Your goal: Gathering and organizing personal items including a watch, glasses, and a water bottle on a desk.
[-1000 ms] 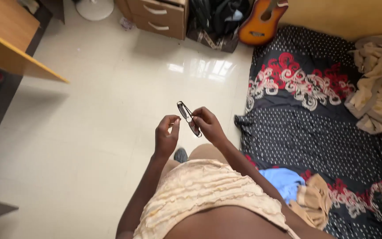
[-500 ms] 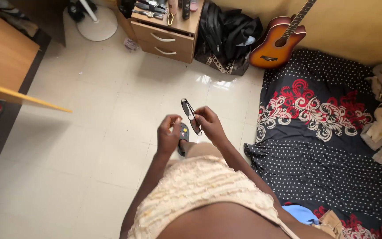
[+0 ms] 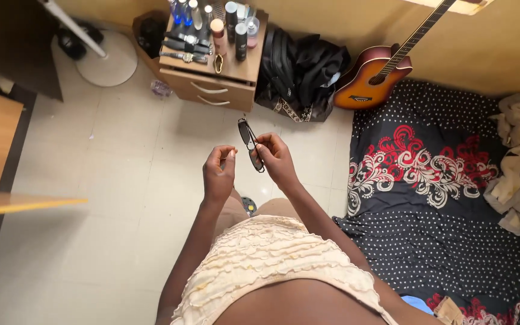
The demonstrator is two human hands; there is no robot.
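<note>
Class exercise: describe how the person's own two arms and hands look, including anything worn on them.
Both arms are bare from the shoulder down, with no sleeves. The left hand and right hand wear no gloves; no rings, watch or bracelets show. The only clothing nearby is a pale cream ruffled top.

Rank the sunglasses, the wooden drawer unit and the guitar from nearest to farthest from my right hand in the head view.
1. Sunglasses: pinched in the right hand.
2. Drawer unit: ahead, slightly left, on the floor.
3. Guitar: ahead and right, against the wall.

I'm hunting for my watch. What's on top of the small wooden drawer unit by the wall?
On the drawer unit stand several bottles, with wristwatches lying alongside. The drawers are shut, so their contents stay hidden.
</note>
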